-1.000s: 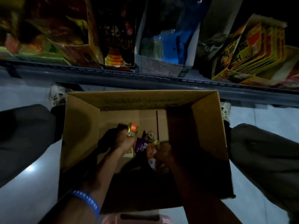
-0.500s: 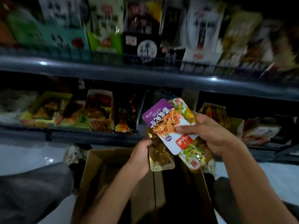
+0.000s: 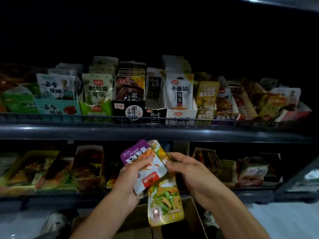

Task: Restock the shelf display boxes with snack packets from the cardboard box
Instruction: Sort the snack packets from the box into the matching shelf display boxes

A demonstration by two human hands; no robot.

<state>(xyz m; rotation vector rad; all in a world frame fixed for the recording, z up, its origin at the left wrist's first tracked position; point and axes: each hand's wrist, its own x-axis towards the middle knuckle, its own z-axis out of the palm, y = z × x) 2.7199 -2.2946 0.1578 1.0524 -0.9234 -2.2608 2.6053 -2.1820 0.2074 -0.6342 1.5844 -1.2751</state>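
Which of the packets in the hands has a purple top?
The front packet, gripped by the left hand; the yellow-green packet hangs lower behind it.

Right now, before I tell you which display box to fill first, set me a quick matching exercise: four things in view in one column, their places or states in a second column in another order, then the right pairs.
Things:
1. purple-topped packet
2. green-and-yellow packet
3. cardboard box
4. white display box

Places or states:
A. on the upper shelf, behind the wire rail
B. on the floor, below both hands
C. gripped by the left hand, front of the stack
D. hanging lowest from the held stack, by the right hand

Pairs: 1-C, 2-D, 3-B, 4-A
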